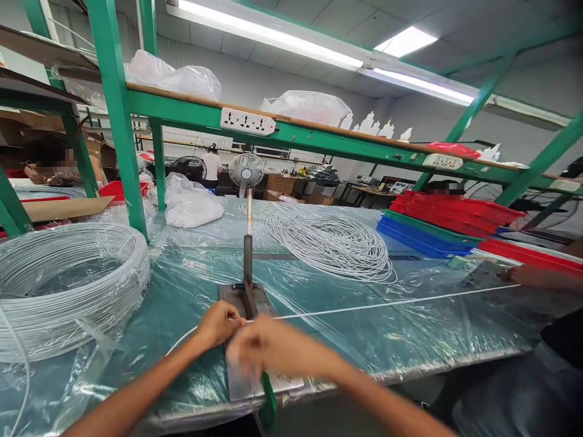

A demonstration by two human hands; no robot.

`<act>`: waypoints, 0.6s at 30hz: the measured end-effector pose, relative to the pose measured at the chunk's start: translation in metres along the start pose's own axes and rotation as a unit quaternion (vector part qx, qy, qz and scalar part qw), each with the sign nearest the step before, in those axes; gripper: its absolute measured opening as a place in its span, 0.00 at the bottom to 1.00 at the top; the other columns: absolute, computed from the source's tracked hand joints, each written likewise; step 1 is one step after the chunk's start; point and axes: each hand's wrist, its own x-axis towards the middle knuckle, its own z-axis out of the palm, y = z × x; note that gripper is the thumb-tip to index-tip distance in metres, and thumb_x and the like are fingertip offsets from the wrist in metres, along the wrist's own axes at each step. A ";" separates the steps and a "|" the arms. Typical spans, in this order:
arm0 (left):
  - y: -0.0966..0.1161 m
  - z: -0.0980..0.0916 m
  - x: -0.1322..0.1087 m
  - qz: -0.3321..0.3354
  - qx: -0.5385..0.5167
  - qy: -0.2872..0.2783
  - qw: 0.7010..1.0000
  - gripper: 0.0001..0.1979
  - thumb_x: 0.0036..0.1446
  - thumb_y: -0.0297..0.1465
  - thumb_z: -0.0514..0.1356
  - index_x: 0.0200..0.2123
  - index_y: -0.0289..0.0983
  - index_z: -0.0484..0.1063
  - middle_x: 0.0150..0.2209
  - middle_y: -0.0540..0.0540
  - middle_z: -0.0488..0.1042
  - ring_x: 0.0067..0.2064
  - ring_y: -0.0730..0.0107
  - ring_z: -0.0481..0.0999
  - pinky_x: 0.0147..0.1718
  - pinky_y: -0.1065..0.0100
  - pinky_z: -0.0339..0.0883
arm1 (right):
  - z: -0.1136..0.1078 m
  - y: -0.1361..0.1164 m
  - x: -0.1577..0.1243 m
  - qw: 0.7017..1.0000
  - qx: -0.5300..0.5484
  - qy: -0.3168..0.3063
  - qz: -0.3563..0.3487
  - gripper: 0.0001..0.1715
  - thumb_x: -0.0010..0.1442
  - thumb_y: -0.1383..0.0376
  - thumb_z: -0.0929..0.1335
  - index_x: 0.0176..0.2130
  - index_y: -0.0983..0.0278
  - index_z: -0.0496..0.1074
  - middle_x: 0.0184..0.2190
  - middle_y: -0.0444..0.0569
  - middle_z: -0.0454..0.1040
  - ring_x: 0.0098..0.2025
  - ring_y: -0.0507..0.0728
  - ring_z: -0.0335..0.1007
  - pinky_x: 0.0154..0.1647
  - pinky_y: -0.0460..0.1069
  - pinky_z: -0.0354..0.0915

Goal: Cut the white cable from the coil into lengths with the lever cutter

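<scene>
My left hand (pixel 218 323) is closed on a thin white cable (pixel 364 308) at the foot of a small metal lever press (pixel 248 291), in the middle of the bench. The cable stretches off to the right, toward another person's hand. Just right of my left hand, my right hand (pixel 273 349) is smeared by motion; its fingers are too blurred to read. Below it a green handle (pixel 268 400) sticks out at the bench's front edge.
A big wrapped cable coil (pixel 132 267) lies at the left, and a loose coil (pixel 337 246) behind the press. Red and blue trays (pixel 437 227) are stacked at the right. A green shelf beam (pixel 191 115) crosses above the bench. Another person's hand (pixel 528 275) is at the far right.
</scene>
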 end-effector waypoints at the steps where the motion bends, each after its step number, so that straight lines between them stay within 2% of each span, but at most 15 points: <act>1: -0.001 0.001 0.000 0.000 0.000 0.001 1.000 0.15 0.45 0.38 0.55 0.21 0.32 0.74 0.19 0.50 0.65 0.25 0.72 0.61 0.23 0.72 0.48 | -0.032 -0.002 0.008 0.991 -0.092 0.100 0.016 0.18 0.62 0.58 0.59 0.36 0.64 0.74 0.30 0.47 0.76 0.26 0.50 0.69 0.26 0.44 0.61; 2: -0.002 0.001 0.001 0.000 0.000 0.002 1.000 0.15 0.45 0.38 0.56 0.22 0.32 0.74 0.19 0.51 0.65 0.25 0.73 0.61 0.23 0.72 0.48 | -0.064 -0.004 0.020 0.954 -0.203 0.218 0.032 0.19 0.63 0.59 0.58 0.36 0.65 0.73 0.30 0.49 0.75 0.28 0.52 0.69 0.29 0.46 0.62; 3: -0.003 0.001 0.002 -0.001 -0.001 0.003 1.000 0.15 0.46 0.38 0.56 0.22 0.32 0.74 0.19 0.51 0.65 0.25 0.73 0.61 0.23 0.72 0.48 | -0.095 -0.006 0.033 0.897 -0.305 0.316 0.054 0.18 0.63 0.61 0.57 0.39 0.65 0.73 0.33 0.51 0.76 0.32 0.55 0.70 0.33 0.48 0.62; 4: -0.003 0.002 0.002 -0.003 -0.001 0.004 1.000 0.14 0.46 0.38 0.56 0.22 0.32 0.75 0.19 0.51 0.64 0.25 0.73 0.61 0.23 0.72 0.48 | -0.124 -0.007 0.047 0.840 -0.390 0.370 0.068 0.18 0.63 0.63 0.57 0.41 0.66 0.72 0.37 0.55 0.75 0.37 0.59 0.70 0.36 0.51 0.62; 6: -0.003 0.002 0.004 -0.008 0.001 0.006 1.000 0.14 0.46 0.37 0.57 0.22 0.32 0.75 0.18 0.52 0.64 0.24 0.74 0.61 0.23 0.72 0.48 | -0.172 -0.008 0.077 0.742 -0.533 0.402 0.054 0.19 0.62 0.70 0.55 0.46 0.68 0.70 0.45 0.61 0.71 0.48 0.64 0.64 0.44 0.56 0.61; 8: -0.004 0.003 0.006 -0.014 0.006 0.012 1.000 0.13 0.46 0.37 0.57 0.22 0.32 0.75 0.18 0.52 0.63 0.24 0.74 0.61 0.23 0.72 0.48 | -0.204 -0.004 0.107 0.688 -0.627 0.367 0.008 0.21 0.60 0.74 0.55 0.48 0.68 0.68 0.52 0.61 0.66 0.56 0.64 0.56 0.53 0.61 0.54; 10: -0.005 0.004 0.008 -0.020 0.004 0.016 1.000 0.13 0.46 0.36 0.57 0.22 0.32 0.75 0.18 0.52 0.64 0.23 0.74 0.61 0.23 0.72 0.48 | -0.222 0.002 0.135 0.666 -0.671 0.323 -0.035 0.22 0.59 0.75 0.57 0.47 0.63 0.70 0.56 0.54 0.63 0.61 0.62 0.49 0.60 0.64 0.43; 12: -0.007 0.006 0.010 -0.022 -0.006 0.019 1.000 0.13 0.46 0.36 0.57 0.22 0.32 0.75 0.18 0.52 0.64 0.23 0.74 0.61 0.23 0.72 0.48 | -0.229 0.009 0.159 0.655 -0.694 0.293 -0.052 0.20 0.57 0.74 0.58 0.43 0.59 0.72 0.54 0.48 0.65 0.61 0.59 0.49 0.61 0.65 0.38; 15: -0.008 0.007 0.009 -0.023 -0.018 0.021 0.999 0.12 0.46 0.35 0.58 0.22 0.32 0.76 0.19 0.51 0.66 0.24 0.74 0.63 0.23 0.72 0.49 | -0.229 0.013 0.184 0.632 -0.721 0.280 -0.043 0.19 0.54 0.73 0.58 0.36 0.62 0.74 0.46 0.48 0.72 0.59 0.59 0.54 0.57 0.69 0.41; 18: -0.005 0.005 0.006 -0.031 -0.014 0.024 0.999 0.12 0.47 0.35 0.58 0.22 0.33 0.76 0.19 0.50 0.67 0.24 0.73 0.63 0.24 0.72 0.49 | -0.227 0.005 0.191 0.622 -0.733 0.275 -0.013 0.18 0.52 0.74 0.57 0.29 0.65 0.74 0.36 0.51 0.75 0.53 0.60 0.62 0.53 0.70 0.47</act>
